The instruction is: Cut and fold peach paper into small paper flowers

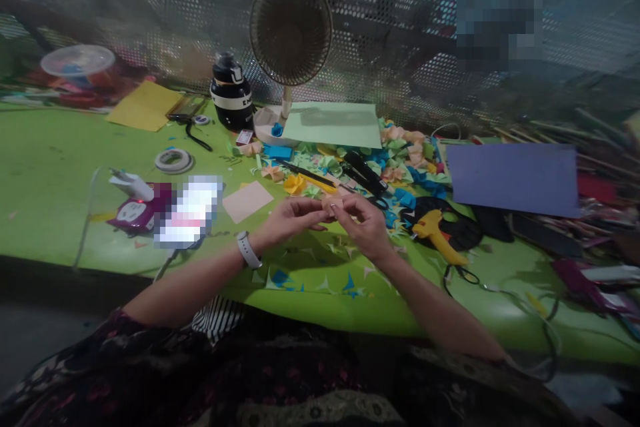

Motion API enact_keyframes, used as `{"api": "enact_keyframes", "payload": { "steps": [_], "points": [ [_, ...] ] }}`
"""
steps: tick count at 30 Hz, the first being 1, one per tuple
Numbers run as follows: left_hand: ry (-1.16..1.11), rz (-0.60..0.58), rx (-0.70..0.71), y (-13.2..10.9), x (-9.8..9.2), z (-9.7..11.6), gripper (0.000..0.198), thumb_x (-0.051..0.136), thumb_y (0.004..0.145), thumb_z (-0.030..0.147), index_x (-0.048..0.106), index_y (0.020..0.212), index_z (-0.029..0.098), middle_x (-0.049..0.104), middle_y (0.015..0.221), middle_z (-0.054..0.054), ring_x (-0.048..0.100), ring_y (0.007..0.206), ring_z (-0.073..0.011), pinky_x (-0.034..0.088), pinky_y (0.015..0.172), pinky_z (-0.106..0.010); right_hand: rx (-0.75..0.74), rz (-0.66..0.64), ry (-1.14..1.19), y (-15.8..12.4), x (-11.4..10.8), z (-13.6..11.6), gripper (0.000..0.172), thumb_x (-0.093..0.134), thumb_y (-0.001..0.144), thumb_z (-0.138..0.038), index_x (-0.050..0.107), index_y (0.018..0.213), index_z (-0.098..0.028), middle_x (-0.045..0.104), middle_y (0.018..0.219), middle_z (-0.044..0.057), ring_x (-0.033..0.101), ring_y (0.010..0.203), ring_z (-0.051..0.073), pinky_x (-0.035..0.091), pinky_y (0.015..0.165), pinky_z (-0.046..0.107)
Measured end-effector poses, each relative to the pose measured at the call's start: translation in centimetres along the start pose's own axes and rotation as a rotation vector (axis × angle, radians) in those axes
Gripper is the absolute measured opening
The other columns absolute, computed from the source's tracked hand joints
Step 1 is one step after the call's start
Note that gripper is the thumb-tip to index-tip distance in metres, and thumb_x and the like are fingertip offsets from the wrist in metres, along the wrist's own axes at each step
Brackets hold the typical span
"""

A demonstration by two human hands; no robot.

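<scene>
Between my two hands is a small piece of peach paper point(332, 204), pinched at the fingertips over the green table. My left hand point(293, 219), with a pale watch band point(249, 250) at the wrist, grips the paper's left side. From the right, my right hand point(365, 223) pinches it between thumb and fingers, which partly hide its shape. A flat pink paper square point(248, 201) lies left of my left hand. Just beyond the hands are a black stapler point(366, 173), a yellow paper flower point(295, 184) and a heap of coloured paper pieces point(415, 147).
A yellow glue gun point(440, 237) rests at right, its cord trailing forward. Purple paper point(515, 177) lies behind it. At the back stand a fan point(291, 30) and a black bottle point(231, 97). A lit phone point(190, 212) and a tape roll point(173, 160) are on the left.
</scene>
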State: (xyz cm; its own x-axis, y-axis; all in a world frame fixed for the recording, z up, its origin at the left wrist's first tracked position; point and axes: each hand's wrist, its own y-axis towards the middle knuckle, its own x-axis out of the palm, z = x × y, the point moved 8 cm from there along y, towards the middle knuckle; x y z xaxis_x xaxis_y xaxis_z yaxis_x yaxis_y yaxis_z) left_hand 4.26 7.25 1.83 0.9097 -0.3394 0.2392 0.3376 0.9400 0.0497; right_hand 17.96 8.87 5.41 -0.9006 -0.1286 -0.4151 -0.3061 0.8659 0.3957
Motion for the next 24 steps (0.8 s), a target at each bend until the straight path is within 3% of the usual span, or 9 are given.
{"api": "enact_keyframes", "payload": {
  "steps": [10, 16, 24],
  "points": [
    [-0.008, 0.039, -0.029, 0.09, -0.11, -0.4, 0.041, 0.076, 0.077, 0.051, 0.075, 0.095, 0.014, 0.077, 0.097, -0.01, 0.074, 0.087, -0.0182, 0.061, 0.078, -0.031, 0.068, -0.059, 0.042, -0.18, 0.52, 0.36, 0.034, 0.059, 0.089, -0.056, 0.059, 0.078, -0.023, 0.067, 0.082, 0.005, 0.065, 0.077, 0.02, 0.055, 0.074, 0.035],
    [0.054, 0.063, -0.043, -0.01, -0.33, -0.29, 0.035, 0.075, 0.08, 0.044, 0.073, 0.097, 0.013, 0.076, 0.097, -0.01, 0.074, 0.091, -0.0191, 0.06, 0.075, -0.029, 0.0, -0.051, -0.043, 0.03, 0.29, 0.13, 0.035, 0.057, 0.091, -0.054, 0.058, 0.074, -0.022, 0.061, 0.075, 0.003, 0.058, 0.072, 0.018, 0.049, 0.07, 0.032],
    [0.123, 0.065, -0.056, 0.06, -0.42, -0.15, 0.03, 0.078, 0.078, 0.04, 0.072, 0.086, 0.012, 0.076, 0.085, -0.008, 0.073, 0.079, -0.0157, 0.06, 0.074, -0.028, -0.033, -0.065, -0.089, -0.01, 0.38, 0.44, 0.036, 0.054, 0.094, -0.052, 0.062, 0.079, -0.021, 0.066, 0.076, 0.002, 0.06, 0.072, 0.016, 0.047, 0.069, 0.03]
  ]
}}
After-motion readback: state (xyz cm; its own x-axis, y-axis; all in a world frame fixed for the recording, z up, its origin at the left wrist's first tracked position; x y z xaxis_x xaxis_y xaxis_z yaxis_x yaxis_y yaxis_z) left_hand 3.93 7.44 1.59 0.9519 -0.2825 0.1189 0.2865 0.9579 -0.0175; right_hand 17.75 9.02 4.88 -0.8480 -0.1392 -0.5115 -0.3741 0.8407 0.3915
